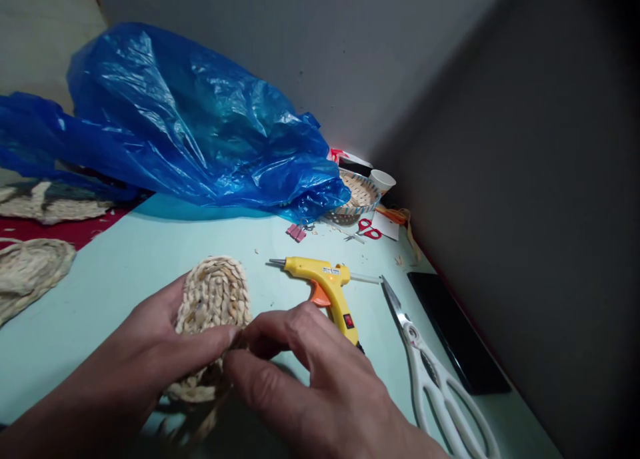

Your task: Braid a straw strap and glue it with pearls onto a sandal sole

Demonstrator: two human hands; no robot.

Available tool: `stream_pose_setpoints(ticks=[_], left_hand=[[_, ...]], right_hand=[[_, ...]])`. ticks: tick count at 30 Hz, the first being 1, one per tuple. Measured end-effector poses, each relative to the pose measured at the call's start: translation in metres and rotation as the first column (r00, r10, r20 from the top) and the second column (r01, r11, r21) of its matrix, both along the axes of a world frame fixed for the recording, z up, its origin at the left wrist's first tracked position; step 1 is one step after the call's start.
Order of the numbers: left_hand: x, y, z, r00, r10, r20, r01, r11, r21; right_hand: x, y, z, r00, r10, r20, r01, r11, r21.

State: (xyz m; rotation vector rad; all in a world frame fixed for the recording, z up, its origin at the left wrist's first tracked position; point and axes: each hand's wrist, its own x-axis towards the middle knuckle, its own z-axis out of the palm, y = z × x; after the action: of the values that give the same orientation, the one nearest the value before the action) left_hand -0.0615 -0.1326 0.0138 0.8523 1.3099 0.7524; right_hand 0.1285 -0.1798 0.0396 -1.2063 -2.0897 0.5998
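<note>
An oval coil of braided straw point(215, 295) is held upright over the table. My left hand point(165, 345) grips it from the left, thumb across its face. The thumb and forefinger of my right hand point(300, 372) pinch at the lower right edge of the coil, where a strand seems to lie; the exact spot is partly hidden. Loose strands hang below, dim and blurred. Just beyond my right hand lies a yellow glue gun point(320, 272) with an orange trigger, its nozzle pointing left. To its right are large white-handled scissors point(433, 372), closed.
A blue plastic bag point(200, 119) covers the back. Behind the glue gun are small red scissors point(369, 229), a pink clip point(296, 232), a basket point(360, 191) and a paper cup point(383, 179). A black phone point(457, 332) lies right; more braided straw pieces point(35, 269) lie left.
</note>
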Motion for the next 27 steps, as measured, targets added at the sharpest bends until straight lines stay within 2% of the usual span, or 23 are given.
stream_pose_setpoints(ticks=[3,7,8,11,15,20,27], left_hand=[[0.001,0.001,-0.002,0.995,0.053,0.081,-0.051,0.998,-0.024],[-0.001,0.003,-0.007,0.986,0.107,0.131,-0.099,0.993,-0.066],[-0.001,0.003,-0.008,0.985,0.111,0.136,-0.101,0.992,-0.075],[0.000,0.002,-0.008,0.983,0.113,0.146,-0.100,0.991,-0.092],[0.004,0.001,-0.005,0.982,0.107,0.157,-0.091,0.990,-0.106],[0.007,0.002,-0.003,0.982,0.099,0.158,-0.079,0.989,-0.128],[-0.002,0.004,-0.011,0.985,0.064,0.158,-0.034,0.982,-0.187]], right_hand=[[0.001,0.004,-0.002,1.000,-0.013,-0.021,0.011,0.996,-0.088],[0.006,0.012,-0.001,0.983,0.168,-0.071,-0.172,0.984,-0.056],[0.007,0.014,-0.001,0.978,0.181,-0.104,-0.186,0.982,-0.041],[0.008,0.020,-0.003,0.963,0.135,-0.233,-0.149,0.988,-0.042],[0.005,0.023,-0.004,0.946,0.025,-0.323,-0.076,0.986,-0.146],[0.003,0.022,0.000,0.933,-0.074,-0.352,-0.025,0.963,-0.270],[0.004,0.019,0.000,0.933,-0.080,-0.350,-0.014,0.966,-0.260]])
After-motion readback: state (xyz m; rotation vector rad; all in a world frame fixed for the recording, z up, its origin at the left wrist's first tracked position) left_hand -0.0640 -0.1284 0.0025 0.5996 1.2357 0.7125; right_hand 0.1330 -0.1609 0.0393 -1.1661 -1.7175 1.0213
